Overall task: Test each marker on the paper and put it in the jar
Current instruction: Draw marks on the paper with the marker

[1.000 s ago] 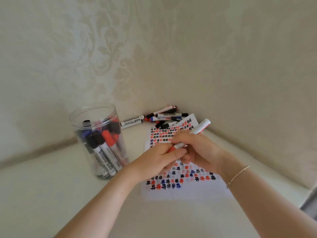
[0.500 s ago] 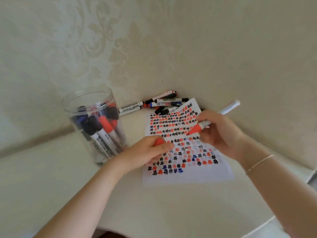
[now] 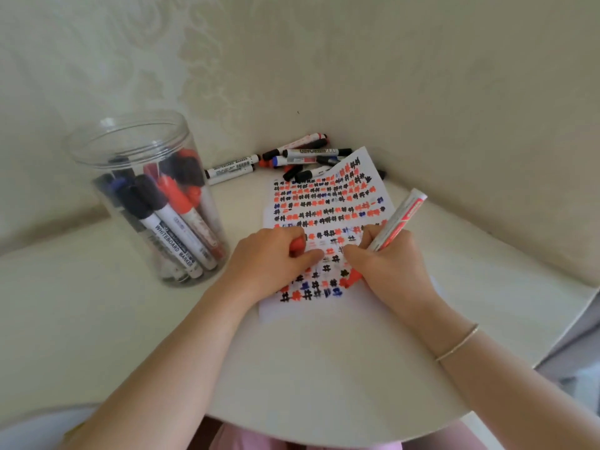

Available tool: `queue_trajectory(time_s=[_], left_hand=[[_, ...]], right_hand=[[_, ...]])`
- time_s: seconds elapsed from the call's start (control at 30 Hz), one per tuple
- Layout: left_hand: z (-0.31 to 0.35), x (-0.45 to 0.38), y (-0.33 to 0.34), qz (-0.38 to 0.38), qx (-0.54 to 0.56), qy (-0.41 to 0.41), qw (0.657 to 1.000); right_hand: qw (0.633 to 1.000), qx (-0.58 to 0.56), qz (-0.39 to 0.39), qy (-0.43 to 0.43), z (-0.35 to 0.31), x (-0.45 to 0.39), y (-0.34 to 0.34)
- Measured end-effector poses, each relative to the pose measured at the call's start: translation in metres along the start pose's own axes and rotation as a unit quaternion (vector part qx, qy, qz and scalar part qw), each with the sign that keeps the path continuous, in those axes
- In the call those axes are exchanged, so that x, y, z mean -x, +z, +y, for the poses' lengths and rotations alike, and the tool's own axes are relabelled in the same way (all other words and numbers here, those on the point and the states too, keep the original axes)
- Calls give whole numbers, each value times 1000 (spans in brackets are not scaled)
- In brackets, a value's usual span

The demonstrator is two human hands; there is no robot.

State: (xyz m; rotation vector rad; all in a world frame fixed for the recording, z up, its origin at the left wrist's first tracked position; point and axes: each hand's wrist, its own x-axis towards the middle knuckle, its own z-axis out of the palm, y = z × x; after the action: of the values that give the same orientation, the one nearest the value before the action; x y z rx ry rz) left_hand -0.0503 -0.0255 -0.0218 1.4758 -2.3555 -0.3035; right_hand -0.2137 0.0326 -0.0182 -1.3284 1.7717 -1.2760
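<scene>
While its tip meets the paper, the right hand grips the marker.

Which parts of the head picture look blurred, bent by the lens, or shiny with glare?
Head view: the hash marks on the white paper sheet smear near the right hand holding the red whiteboard marker; the round white table edge and both forearms bow outward from wide-angle distortion; a bright glint sits on the clear plastic jar rim; lighting is soft, shadows faint.

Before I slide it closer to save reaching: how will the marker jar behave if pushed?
The jar looks tall and narrow, so a push near its rim may tip it. The markers lean to one side inside and would probably shift. Its clear wall looks smooth, so it may slide on the table.
</scene>
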Motion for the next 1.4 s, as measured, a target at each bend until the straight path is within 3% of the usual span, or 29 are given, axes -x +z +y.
queue_trajectory(time_s=[0.43,0.63,0.9,1.4], left_hand=[[-3,-2,2,13,-2,4,1000],[-4,-2,3,10,-6,5,1000],[-5,-3,4,9,4,2,1000],[-3,-3,3,-3,-6,-3,1000]], right_hand=[[998,59,21,-14,-2,4,6],[1000,-2,-1,5,-5,3,1],[998,54,13,-37,-1,4,6],[1000,19,11,-2,-1,3,2]])
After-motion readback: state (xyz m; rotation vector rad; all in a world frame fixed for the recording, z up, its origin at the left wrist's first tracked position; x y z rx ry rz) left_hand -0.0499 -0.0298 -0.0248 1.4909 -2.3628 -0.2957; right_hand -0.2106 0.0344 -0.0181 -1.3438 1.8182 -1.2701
